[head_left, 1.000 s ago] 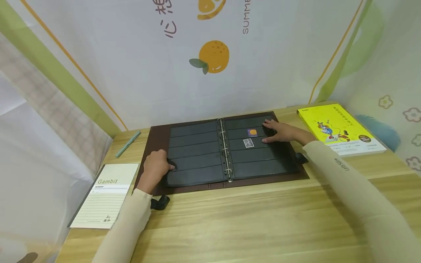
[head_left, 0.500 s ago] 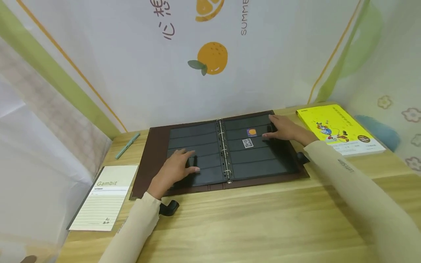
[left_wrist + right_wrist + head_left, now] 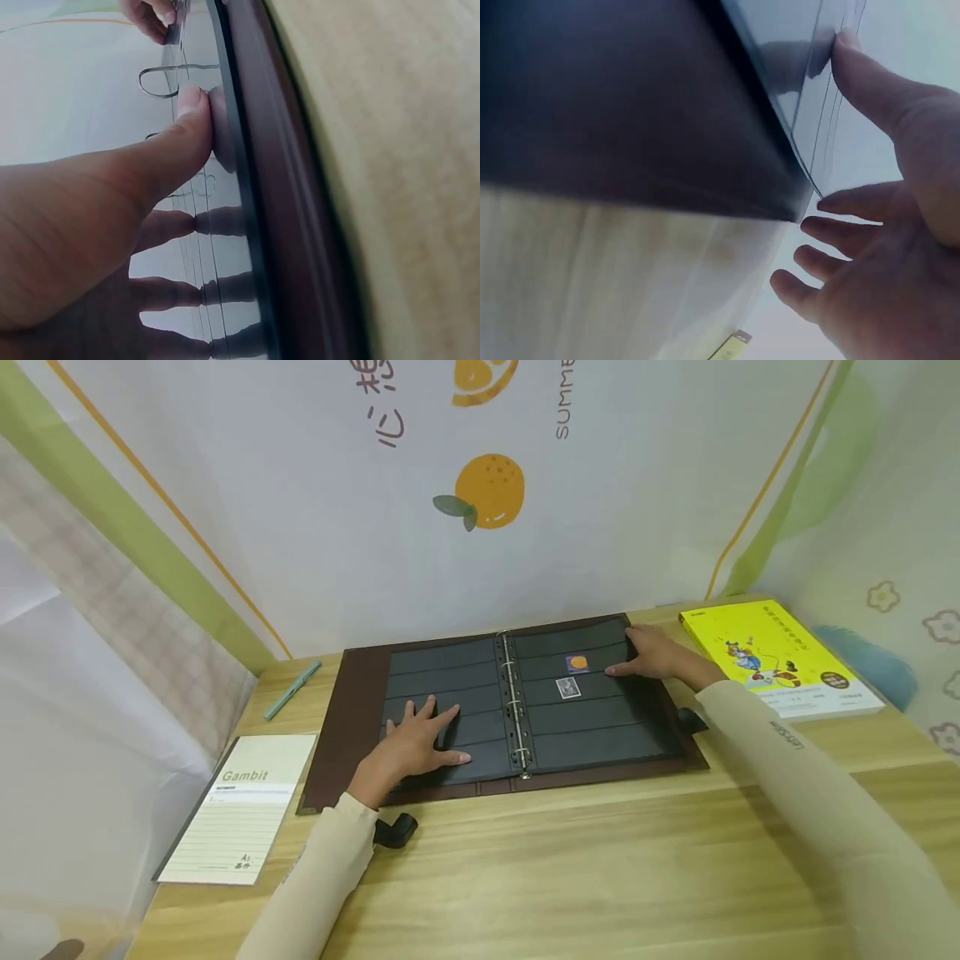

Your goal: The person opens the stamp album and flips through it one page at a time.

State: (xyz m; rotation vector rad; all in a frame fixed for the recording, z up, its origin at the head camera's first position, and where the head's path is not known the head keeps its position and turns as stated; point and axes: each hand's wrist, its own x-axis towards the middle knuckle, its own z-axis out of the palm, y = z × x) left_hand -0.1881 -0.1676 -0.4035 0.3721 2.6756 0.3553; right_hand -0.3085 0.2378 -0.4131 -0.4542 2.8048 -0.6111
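Note:
An open ring binder with a brown cover lies on the table, holding black strip-pocket pages. My left hand rests on the left page with its fingers spread; in the left wrist view the fingertips meet their reflections in the glossy sheet. At the outer edge of the right page is my right hand. Its thumb touches the page face, and the index fingertip is right at the page corner in the right wrist view. Two stamps show on the right page: a purple and orange one and a black-and-white one.
Metal rings stand along the binder's middle. A pale notebook and a green pen lie to the left. At right is a yellow book. Behind the table hangs a printed white cloth.
My left hand has let go of the left page's outer edge, moved right and spread over the page. The right hand has shifted slightly outward to the right page's edge.

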